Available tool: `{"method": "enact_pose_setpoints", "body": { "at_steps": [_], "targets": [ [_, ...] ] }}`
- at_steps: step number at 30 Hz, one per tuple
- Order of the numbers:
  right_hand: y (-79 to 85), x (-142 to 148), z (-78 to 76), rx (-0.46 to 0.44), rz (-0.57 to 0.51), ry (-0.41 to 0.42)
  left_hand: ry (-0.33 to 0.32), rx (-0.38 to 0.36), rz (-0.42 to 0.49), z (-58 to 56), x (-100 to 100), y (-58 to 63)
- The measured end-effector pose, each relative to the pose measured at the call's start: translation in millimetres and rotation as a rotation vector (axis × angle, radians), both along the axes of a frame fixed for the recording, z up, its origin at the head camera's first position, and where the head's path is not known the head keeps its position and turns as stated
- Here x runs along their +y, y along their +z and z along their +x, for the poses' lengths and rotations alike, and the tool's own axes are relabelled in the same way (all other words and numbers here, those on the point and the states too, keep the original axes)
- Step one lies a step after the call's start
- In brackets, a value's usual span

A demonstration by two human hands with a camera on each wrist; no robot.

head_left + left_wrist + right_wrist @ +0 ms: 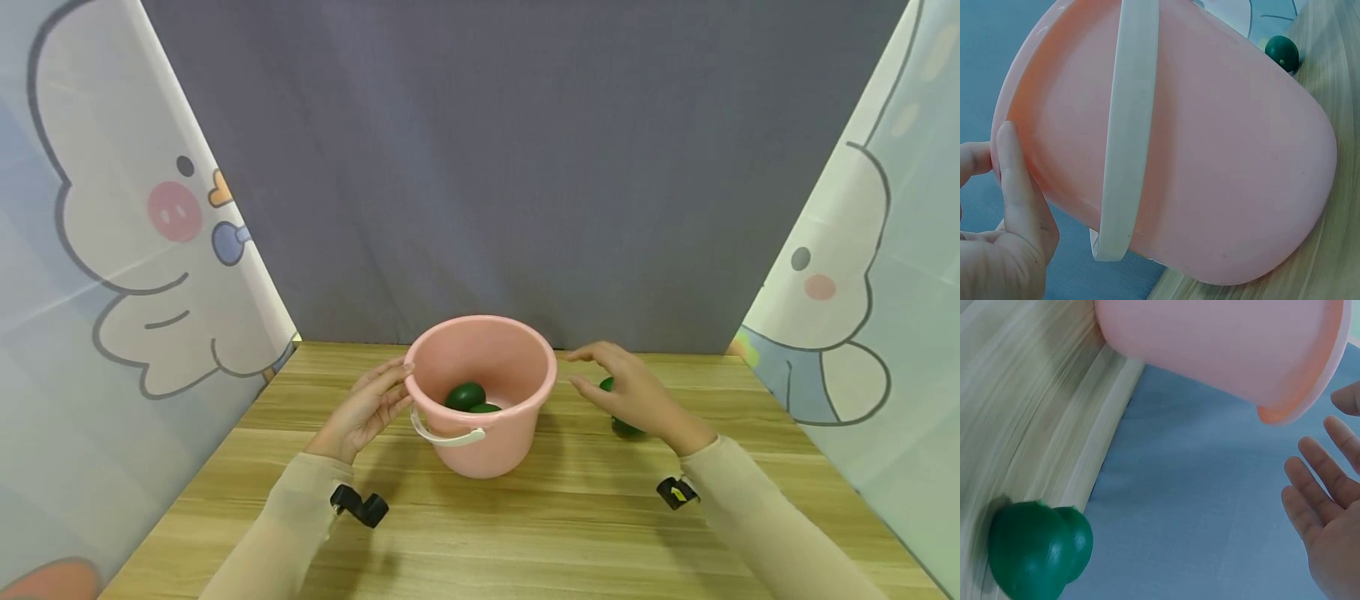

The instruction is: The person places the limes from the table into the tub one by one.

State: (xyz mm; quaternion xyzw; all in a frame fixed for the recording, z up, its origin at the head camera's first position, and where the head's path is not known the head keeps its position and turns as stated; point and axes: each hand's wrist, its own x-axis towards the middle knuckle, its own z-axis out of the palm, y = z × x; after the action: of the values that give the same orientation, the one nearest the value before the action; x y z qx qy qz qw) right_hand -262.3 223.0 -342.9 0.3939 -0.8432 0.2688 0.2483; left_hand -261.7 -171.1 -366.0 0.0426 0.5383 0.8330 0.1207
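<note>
Farthest left, the left hand (360, 417) seems to pinch the rim of the pink bucket (506, 437), thumb and fingers right at the top edge; the hold looks light, and a downward pull there could tilt the bucket, since the force would come in high above its base. Just beside those fingers the white handle (1127, 125) hangs down across the bucket's outer wall (easy to overlook), and it could snag a finger that slid lower. The bucket stands upright on the worktop (585, 533), with one green piece (466, 396) plainly visible inside and a second green piece (487, 408) partly hidden by the near rim; being rounded, they would probably roll together if the bucket leaned, and that shifting weight could help it over. Next comes the right hand (637, 396), empty, fingers spread, near the bucket's right rim without touching it; a careless sweep leftward could knock that rim. Under and behind this hand, two more lie on the worktop: a nearer loose piece (1032, 550) overlaps a farther loose piece (1080, 540) in the right wrist view, though whether they touch I cannot tell. Smooth-looking as they are, either could roll away if fingertips met it off-centre, and reaching for one might nudge its neighbour.
</note>
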Motion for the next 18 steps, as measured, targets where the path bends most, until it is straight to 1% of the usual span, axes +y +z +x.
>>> {"method": "enact_pose_setpoints", "body": {
  "at_steps": [11,18],
  "targets": [
    [-9.2,19,2.4,-0.047,0.053,-0.051,-0.001,0.009,-0.010,0.9,1,0.4],
    [-12.1,23,2.1,-0.034,0.071,-0.059,0.003,0.006,-0.009,1.0,1,0.2]
  ]
}}
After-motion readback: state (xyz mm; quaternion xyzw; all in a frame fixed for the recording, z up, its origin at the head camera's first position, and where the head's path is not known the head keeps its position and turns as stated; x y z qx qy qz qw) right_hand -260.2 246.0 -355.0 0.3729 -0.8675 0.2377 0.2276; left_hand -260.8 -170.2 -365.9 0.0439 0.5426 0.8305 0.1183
